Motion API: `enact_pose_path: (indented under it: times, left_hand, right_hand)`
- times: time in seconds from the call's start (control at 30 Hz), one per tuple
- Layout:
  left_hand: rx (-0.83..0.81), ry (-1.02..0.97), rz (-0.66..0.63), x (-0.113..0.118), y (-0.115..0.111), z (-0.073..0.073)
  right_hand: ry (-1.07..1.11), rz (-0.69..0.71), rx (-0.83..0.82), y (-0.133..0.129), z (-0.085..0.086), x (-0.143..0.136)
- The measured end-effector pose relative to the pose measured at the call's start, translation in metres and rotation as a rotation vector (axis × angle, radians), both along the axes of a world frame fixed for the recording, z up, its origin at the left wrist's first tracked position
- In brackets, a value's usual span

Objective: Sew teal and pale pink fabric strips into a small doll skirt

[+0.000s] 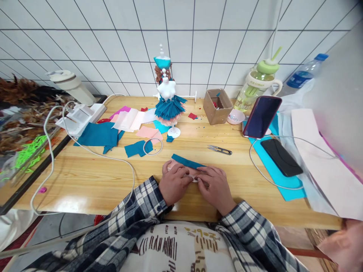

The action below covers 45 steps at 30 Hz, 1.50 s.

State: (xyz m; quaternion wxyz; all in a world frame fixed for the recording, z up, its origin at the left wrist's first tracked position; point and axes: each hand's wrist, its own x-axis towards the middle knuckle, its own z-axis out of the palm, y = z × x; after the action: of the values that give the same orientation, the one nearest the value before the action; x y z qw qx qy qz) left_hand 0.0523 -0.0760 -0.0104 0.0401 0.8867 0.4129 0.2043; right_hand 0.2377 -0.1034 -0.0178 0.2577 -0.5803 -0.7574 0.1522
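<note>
A pink fabric strip (193,173) with a teal strip (185,161) along its far edge lies on the table right in front of me. My left hand (175,183) is closed on the left part of the pink strip, thumb and fingers pressed together at its near edge. Close beside it, my right hand (214,185) pinches the same strip from the right, its fingertips reaching the teal edge. The fingers hide much of the fabric. Beyond the hands stands a small white dress form (166,90) wearing a pleated teal and pink skirt (170,108).
Thread snips (220,150) lie ahead to the right. Teal scraps (98,135) and a cable (113,156) spread across the left. A cardboard box (217,107), a propped phone (262,117), a flat phone (280,156) and a drink bottle (259,83) occupy the back and right.
</note>
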Motion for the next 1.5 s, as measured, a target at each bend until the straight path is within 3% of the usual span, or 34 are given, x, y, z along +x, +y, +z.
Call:
enact_pose_path:
  times: [0.3, 0.5, 0.67, 1.0, 1.5]
  left_hand:
    - [-0.03, -0.017, 0.004, 0.001, -0.001, 0.0]
    - [-0.158, -0.042, 0.005, 0.002, 0.003, 0.0]
    - [-0.232, -0.011, 0.021, 0.006, 0.008, 0.003]
    - [-0.168, 0.04, 0.076, 0.016, 0.004, 0.005]
    - [-0.205, 0.034, 0.12, 0.015, 0.006, 0.004]
  right_hand:
    - [0.004, -0.013, 0.049, 0.002, -0.002, 0.002]
    - [-0.07, 0.045, 0.093, -0.001, 0.006, 0.002]
    - [-0.1, -0.048, 0.058, 0.001, 0.004, 0.002]
    - [-0.106, -0.074, 0.012, 0.005, 0.0, 0.0]
    - [-0.133, -0.051, 0.019, 0.007, 0.0, 0.0]
